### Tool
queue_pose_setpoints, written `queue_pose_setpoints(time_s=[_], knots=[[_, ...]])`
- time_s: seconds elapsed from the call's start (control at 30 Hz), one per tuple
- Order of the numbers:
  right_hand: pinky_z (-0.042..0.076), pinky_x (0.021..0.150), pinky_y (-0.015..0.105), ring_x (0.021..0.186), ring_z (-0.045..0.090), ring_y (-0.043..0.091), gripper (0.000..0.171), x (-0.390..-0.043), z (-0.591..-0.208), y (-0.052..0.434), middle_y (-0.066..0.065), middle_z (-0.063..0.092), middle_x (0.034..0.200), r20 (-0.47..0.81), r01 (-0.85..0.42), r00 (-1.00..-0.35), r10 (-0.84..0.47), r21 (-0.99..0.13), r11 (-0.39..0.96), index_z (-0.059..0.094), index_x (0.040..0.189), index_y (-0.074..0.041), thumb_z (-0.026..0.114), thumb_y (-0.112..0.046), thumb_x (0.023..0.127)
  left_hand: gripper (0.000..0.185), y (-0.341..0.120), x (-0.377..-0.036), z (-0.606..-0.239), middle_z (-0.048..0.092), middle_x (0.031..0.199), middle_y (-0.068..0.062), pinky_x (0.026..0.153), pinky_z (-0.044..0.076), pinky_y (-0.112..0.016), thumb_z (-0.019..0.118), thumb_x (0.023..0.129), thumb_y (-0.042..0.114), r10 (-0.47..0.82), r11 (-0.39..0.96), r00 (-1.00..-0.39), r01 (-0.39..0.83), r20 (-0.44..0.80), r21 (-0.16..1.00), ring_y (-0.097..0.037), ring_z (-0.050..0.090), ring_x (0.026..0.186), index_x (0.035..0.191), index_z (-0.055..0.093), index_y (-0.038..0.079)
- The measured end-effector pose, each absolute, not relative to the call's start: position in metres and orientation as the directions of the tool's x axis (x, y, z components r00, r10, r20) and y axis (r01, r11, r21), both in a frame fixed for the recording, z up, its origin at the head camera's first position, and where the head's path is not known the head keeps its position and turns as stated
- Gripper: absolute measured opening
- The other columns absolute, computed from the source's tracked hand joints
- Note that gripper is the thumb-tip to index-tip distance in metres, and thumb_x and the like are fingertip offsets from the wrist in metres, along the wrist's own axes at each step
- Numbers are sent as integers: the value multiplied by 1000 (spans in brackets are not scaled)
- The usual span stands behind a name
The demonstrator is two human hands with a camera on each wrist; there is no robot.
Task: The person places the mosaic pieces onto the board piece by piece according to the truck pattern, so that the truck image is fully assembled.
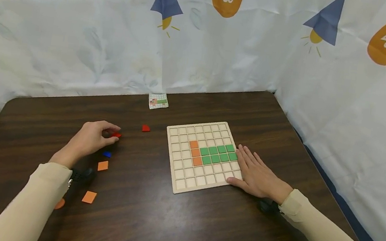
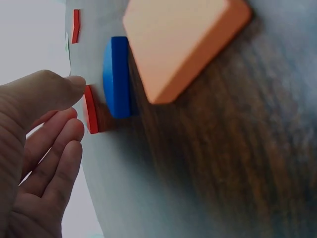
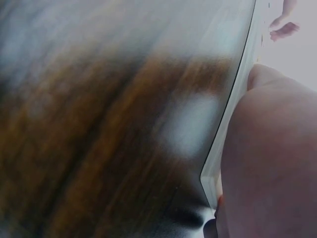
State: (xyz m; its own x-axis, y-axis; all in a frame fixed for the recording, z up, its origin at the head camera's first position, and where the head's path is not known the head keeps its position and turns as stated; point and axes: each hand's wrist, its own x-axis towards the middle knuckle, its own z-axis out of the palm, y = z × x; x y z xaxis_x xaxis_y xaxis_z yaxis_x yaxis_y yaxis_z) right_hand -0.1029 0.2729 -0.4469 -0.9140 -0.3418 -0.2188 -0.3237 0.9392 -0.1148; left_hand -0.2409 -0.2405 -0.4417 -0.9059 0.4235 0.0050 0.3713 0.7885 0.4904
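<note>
In the head view, my left hand point(image 1: 93, 136) is over the left of the table, thumb and fingers parted around a small flat red piece point(image 1: 116, 135). In the left wrist view that red piece point(image 2: 91, 110) lies on the table just past the fingertips, and a gap shows between thumb and fingers. A blue piece point(image 2: 116, 77) and an orange piece point(image 2: 181, 44) are close by. My right hand point(image 1: 258, 177) rests flat, fingers straight, along the right edge of a wooden grid board point(image 1: 179, 184). Orange squares point(image 1: 195, 152) and green squares point(image 1: 215, 159) fill some cells.
Another red piece point(image 1: 146, 128) lies between the left hand and the board. Orange tiles point(image 1: 89, 197) and an orange round piece point(image 1: 59, 203), partly hidden by the left sleeve, are nearer me. A small patterned card point(image 1: 158, 101) sits at the back edge, before a curtain point(image 1: 122, 46).
</note>
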Motion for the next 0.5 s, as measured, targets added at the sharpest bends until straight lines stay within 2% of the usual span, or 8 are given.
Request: queue_pose_setpoints(time_s=[0.5], knots=[[16,131,60,164,5,37,103,-104,-449,274,18,3,175,-248,-309,-911,-329,-115,944,8,166,-1,43,-72,100,35,-240,-248,-443,71,121,-25,91,57,-58,72,96,14,469,794,-883,417,-10,441,-37,68,102,128,70,0]])
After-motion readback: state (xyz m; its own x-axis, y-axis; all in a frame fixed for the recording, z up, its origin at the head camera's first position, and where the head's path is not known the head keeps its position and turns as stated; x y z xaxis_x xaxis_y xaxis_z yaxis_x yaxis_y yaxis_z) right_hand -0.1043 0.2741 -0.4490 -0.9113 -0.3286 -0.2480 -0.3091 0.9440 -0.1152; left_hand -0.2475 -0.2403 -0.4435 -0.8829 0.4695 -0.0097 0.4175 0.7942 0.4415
